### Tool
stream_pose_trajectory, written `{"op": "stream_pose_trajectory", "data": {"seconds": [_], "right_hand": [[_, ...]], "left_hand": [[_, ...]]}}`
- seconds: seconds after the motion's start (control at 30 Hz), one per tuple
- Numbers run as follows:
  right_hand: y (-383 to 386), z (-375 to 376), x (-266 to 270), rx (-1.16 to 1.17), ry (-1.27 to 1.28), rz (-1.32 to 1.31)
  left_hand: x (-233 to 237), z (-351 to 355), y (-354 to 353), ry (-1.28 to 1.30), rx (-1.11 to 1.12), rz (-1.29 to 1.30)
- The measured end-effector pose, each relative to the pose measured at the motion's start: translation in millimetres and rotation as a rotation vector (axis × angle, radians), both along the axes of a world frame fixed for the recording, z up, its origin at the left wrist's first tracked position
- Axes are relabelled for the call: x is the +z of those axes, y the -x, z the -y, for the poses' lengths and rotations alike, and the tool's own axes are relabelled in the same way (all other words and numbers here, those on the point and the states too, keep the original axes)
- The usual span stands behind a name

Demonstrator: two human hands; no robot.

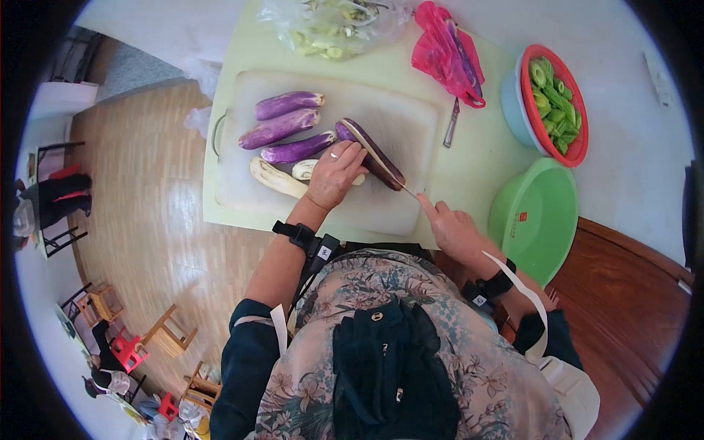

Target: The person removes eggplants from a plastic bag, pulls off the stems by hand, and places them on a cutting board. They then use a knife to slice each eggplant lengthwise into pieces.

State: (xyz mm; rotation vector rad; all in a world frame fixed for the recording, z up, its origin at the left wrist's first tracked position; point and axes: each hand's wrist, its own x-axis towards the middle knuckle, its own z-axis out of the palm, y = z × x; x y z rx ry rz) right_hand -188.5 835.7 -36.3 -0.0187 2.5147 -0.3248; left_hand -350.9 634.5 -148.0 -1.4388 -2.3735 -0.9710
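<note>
On the white cutting board a dark purple eggplant lies at a slant, with a pale strip running along its length. My left hand, a ring on one finger, grips it from the left with curled fingers. At the eggplant's lower end is a knife, seen only as a thin piece of metal; my right hand is closed around its handle, which the fingers hide. Left of my left hand lie three purple eggplants and pale, cut-looking eggplant pieces, partly covered by that hand.
A red basket of green cut vegetables sits in a light blue basin, above a green basin. A pink bag, a metal-handled utensil and a clear bag of scraps lie along the far side. Other people sit far left.
</note>
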Motion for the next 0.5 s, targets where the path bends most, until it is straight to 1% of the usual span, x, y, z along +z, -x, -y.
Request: {"op": "stream_pose_trajectory", "data": {"seconds": [0.27, 0.5], "right_hand": [[-14.6, -4.3, -11.9, -0.02, 0.05, -0.075], [-20.6, -3.7, -14.0, -0.052, 0.058, -0.084]], "left_hand": [[1.8, 0.4, 0.8, -0.023, 0.005, 0.007], [8.8, 0.0, 1.5, 0.002, 0.007, -0.009]]}}
